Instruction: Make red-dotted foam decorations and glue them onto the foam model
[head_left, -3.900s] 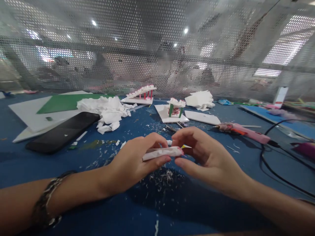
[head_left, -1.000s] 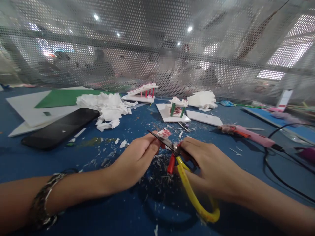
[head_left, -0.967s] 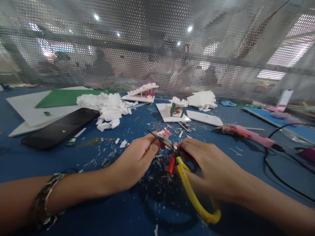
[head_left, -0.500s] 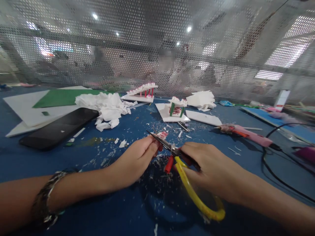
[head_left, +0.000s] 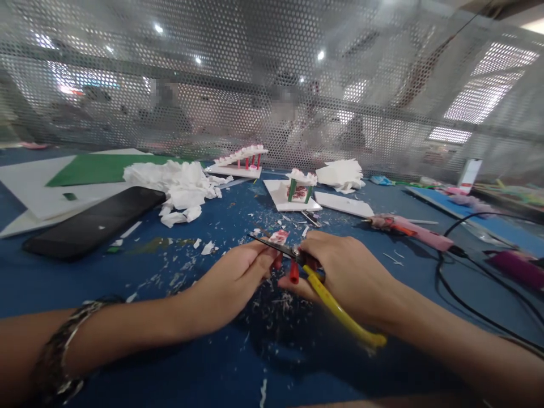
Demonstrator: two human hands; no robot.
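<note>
My left hand [head_left: 236,280] is closed, its thumb and fingers pinching a small red-and-white piece [head_left: 279,236]. A short red tube [head_left: 294,273] hangs just below the blades; whether it joins that piece I cannot tell. Scissors [head_left: 342,309] with a yellow handle loop are gripped in my right hand [head_left: 351,263]. Their dark blades point left, across the small piece and close over my left fingertips. My right fingers partly cover the pivot and grip. White and reddish scraps [head_left: 283,300] litter the blue tabletop beneath both hands.
Behind the hands stand a small model with green posts [head_left: 300,190] and a stair-like model [head_left: 238,161]. Crumpled white paper [head_left: 174,184] and a black phone [head_left: 96,224] lie left. A pink glue gun [head_left: 412,229] with a black cable [head_left: 442,272] lies right. Perforated metal mesh [head_left: 238,102] rises behind.
The scissors have tilted, so their yellow loop now appears narrower, and my right hand has come slightly left. More of the red-and-white piece shows above the blades. The whole view has shifted slightly.
</note>
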